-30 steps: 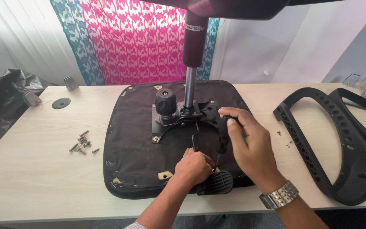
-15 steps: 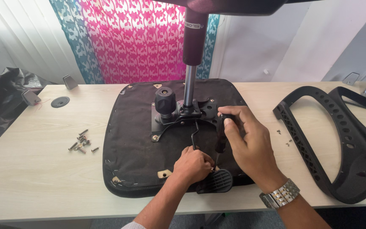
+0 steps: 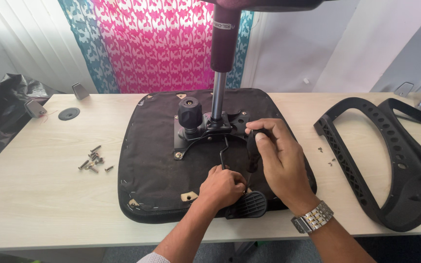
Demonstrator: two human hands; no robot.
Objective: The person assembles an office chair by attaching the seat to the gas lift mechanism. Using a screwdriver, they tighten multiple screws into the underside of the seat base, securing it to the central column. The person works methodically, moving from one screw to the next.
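Gripping a screwdriver [image 3: 252, 151] by its dark handle, our right hand [image 3: 278, 163] stands the tool nearly upright over the near middle of the seat [image 3: 147, 165], which lies underside up on the table [image 3: 40, 195]. Our left hand [image 3: 222, 187] is curled tight around the tip end, probably steadying a screw, though the fingers hide it and we cannot say for sure.

As for progress, we judge the work midway. The metal plate [image 3: 183, 141] with its knob [image 3: 189, 113] and gas column [image 3: 219, 100] sits on the far half of the seat, and one screw head shows at the plate's near left corner. A small pile of screws [image 3: 92, 160] lies loose on the table to the left, so more fastening seems to remain. The back frame [image 3: 391, 160] rests unattached at the right, and a lever paddle [image 3: 248, 204] juts out by the seat's near edge.

Room is fair. The seat's near edge lies close to the table's near edge, leaving little margin there. To the left there is open tabletop between the seat and the screws. To the right, a few tiny bits of hardware [image 3: 326, 155] lie between the seat and the frame. The column rises just beyond the screwdriver, close to our right knuckles.
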